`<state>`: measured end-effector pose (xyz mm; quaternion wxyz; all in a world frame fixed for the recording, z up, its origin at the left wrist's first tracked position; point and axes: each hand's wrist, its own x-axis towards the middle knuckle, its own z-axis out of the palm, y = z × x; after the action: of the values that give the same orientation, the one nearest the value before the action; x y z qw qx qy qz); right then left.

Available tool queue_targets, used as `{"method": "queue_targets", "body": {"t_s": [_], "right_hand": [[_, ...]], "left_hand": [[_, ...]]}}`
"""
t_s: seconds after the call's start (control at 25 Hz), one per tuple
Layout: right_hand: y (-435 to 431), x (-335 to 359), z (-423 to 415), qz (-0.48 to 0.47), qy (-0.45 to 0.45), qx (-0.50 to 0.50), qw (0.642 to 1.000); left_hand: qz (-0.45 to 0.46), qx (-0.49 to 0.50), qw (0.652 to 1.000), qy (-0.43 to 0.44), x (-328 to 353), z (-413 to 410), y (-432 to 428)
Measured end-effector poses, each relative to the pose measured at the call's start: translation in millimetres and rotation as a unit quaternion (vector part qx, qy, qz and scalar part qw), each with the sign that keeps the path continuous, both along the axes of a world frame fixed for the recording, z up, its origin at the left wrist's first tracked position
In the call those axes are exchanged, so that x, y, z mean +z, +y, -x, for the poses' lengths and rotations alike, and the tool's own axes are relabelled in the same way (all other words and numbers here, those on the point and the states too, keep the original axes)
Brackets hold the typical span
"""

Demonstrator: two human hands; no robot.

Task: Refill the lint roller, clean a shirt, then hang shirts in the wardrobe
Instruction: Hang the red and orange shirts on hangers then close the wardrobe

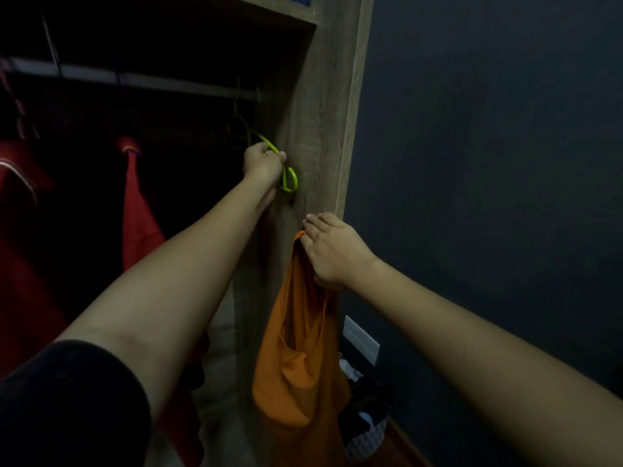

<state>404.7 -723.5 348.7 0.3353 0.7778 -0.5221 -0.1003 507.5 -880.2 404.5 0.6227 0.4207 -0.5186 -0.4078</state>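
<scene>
My left hand reaches into the dark wardrobe and grips a green hanger by its shoulder, close to the wooden side panel. The hanger's hook rises toward the rail, though it is too dark to tell whether it rests on it. My right hand holds an orange shirt bunched by its upper edge, so the cloth hangs down in front of the panel. Both arms are stretched forward.
Red garments hang on the rail at the left inside the wardrobe. A dark blue wall fills the right, with a white socket plate low on it. A basket of clothes stands on the floor below.
</scene>
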Motion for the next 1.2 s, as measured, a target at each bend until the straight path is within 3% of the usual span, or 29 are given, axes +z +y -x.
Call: {"method": "queue_targets", "body": {"t_s": [0.2,0.36,0.48,0.6,0.72,0.92,1.08,1.2], "right_hand": [[0,1,-2,-0.010,-0.009,-0.009,1.000],[2,4,-8,-0.017,-0.014,-0.028,0.999],[4,6,-16,-0.030,-0.044,-0.050,0.997],[7,10,-29,-0.070,-0.125,-0.079,0.987],[7,10,-44,-0.129,-0.305,-0.096,0.939],[28,9,-77,-0.150,-0.494,-0.074,0.853],[57,14,-91,-0.150,-0.563,-0.065,0.810],[85,17,-113,-0.173,-0.551,-0.039,0.815]], "left_hand": [[0.007,-0.021,0.998,0.055,0,-17,47],[0.010,0.012,0.998,0.059,-44,-48,115],[-0.010,0.089,0.996,-0.005,-83,-97,167],[0.014,0.180,0.971,-0.159,-97,-160,215],[0.082,0.243,0.923,-0.287,-103,-215,261],[0.096,0.261,0.905,-0.323,-114,-302,310],[0.117,0.249,0.895,-0.350,-129,-347,335],[0.160,0.200,0.885,-0.389,-138,-346,344]]}}
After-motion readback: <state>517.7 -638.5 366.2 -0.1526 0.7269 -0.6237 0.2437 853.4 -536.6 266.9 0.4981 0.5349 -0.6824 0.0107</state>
